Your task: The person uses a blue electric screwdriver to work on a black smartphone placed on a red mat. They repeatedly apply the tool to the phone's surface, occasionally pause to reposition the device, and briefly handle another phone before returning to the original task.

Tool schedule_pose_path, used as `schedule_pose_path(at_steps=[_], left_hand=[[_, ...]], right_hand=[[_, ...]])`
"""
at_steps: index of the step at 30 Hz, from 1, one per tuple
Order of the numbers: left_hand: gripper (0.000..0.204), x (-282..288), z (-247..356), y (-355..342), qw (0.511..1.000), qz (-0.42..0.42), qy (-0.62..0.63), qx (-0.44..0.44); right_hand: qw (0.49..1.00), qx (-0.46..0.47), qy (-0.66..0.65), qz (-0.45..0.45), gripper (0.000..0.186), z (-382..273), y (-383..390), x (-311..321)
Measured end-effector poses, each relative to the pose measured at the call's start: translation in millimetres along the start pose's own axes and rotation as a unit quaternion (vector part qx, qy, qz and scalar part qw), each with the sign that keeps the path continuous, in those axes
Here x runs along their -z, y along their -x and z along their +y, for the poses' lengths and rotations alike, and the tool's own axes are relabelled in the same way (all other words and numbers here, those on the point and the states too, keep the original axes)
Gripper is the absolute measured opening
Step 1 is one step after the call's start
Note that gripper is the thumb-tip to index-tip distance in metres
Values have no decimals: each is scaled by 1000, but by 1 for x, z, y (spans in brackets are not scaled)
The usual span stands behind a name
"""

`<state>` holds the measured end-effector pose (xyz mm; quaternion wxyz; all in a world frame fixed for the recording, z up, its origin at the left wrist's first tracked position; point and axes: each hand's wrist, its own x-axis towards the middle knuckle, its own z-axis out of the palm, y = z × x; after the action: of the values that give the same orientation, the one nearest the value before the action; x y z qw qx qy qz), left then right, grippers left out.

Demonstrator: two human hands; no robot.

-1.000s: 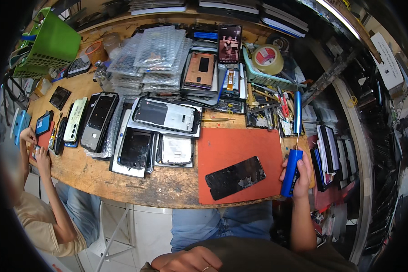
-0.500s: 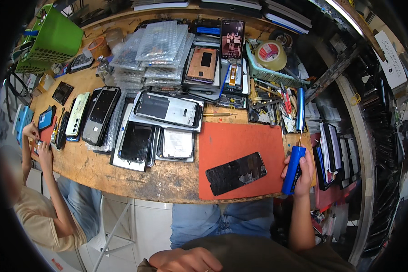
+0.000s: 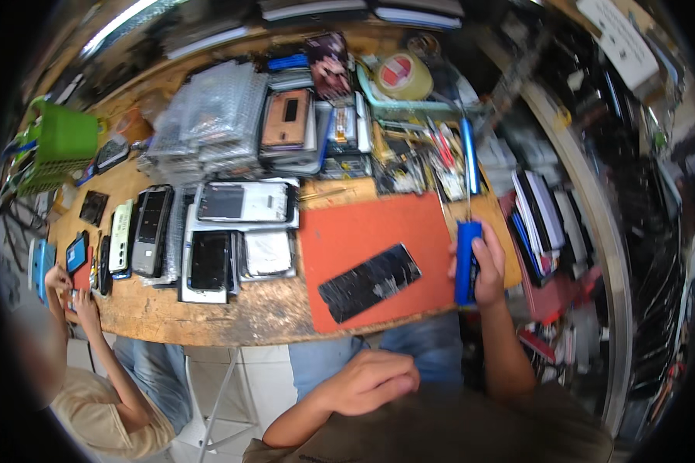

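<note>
My right hand [image 3: 485, 262] grips the blue handle of a long tool [image 3: 465, 270], which has a thin metal shaft and a blue cylinder at its top, upright at the mat's right side. On the orange mat [image 3: 363, 224] lies a dark phone [image 3: 369, 282] with a cracked, flaking face, left of that hand. Below the desk edge, over my dark shirt and jeans, my left hand [image 3: 367, 382] is closed with curled fingers; its palm and anything inside are hidden. Stacked phones and phone parts [image 3: 243, 204] lie left of the mat.
Another person [image 3: 116, 409] sits at the left, hands on a small orange mat. Bubble-wrapped stacks [image 3: 205, 116], a tool tray [image 3: 409, 166] and a tape roll [image 3: 401, 77] fill the back of the wooden desk [image 3: 147, 316]. A green basket [image 3: 58, 143] is far left; folders stand right.
The view has swung and blurred, shifting the desk leftward in the picture. My left hand has risen from the lower edge toward my lap's middle. My right hand still grips the blue tool.
</note>
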<state>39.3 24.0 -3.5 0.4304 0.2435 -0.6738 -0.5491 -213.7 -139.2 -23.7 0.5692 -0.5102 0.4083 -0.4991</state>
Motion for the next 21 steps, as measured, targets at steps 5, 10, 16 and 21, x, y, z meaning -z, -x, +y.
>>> schedule_pose_path(at_steps=[5, 10, 16, 21], left_hand=[[18, -30, -22, 1, 990, -6, -104, 92], [16, 2, 3, 21, 981, 110, -103, 126], [5, 26, 16, -20, 860, 278, -404, 143], [25, 21, 1, -46, 788, 242, -542, 166]], right_hand=[[999, 11, -36, 14, 60, -19, 28, -10], [950, -202, -81, -222, 63, -41, 91, -5], [850, -410, -204, -261, 62, -16, 124, -21], [843, -419, -237, -239, 62, -6, 135, -23]])
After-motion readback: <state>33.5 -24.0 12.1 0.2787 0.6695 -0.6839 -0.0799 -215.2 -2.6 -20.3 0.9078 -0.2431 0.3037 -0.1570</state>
